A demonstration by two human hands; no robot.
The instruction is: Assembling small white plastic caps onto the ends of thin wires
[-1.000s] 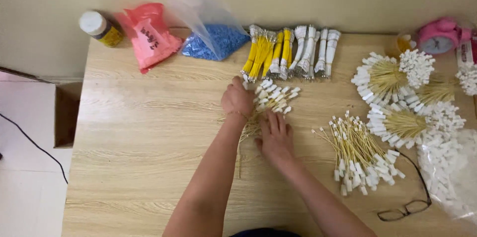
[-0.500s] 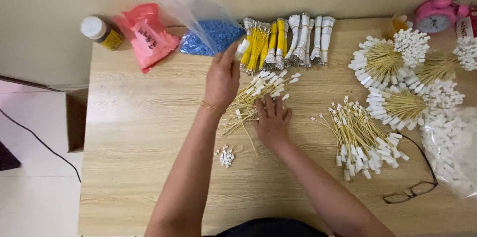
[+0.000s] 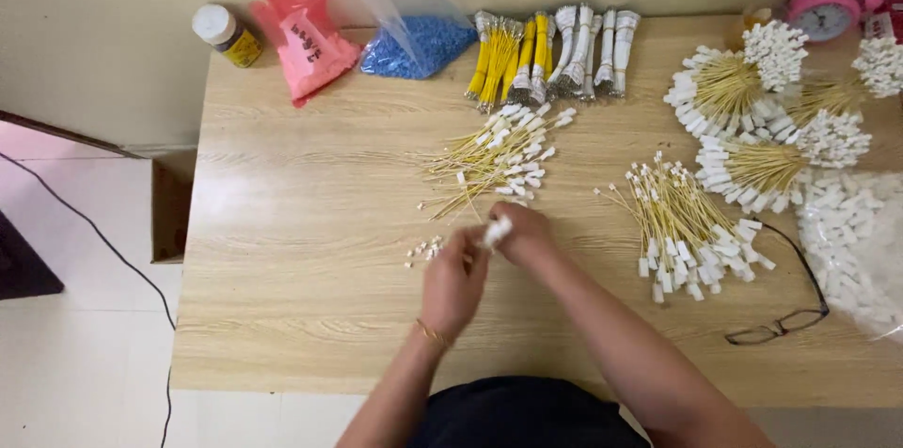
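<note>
My left hand (image 3: 454,281) and my right hand (image 3: 523,232) meet near the middle of the wooden table (image 3: 310,251). Between their fingertips is a small white connector piece (image 3: 497,231) on a thin yellow wire. Just beyond the hands lies a loose pile of yellow wires with white ends (image 3: 497,158). A few small white pieces (image 3: 425,250) lie left of my left hand. A gold bangle sits on my left wrist.
At the back stand a capped jar (image 3: 226,34), a pink bag (image 3: 306,39), a clear bag of blue bits (image 3: 414,39) and bundled yellow and white wires (image 3: 546,53). Right side: more wire piles (image 3: 691,222), tied bunches (image 3: 752,119), a bag of white parts (image 3: 856,241), glasses (image 3: 785,321), a pink clock (image 3: 823,6).
My left hand came back from the far wire bundles toward me. Both hands now meet over a white piece near the table's middle; the wire pile lies uncovered.
</note>
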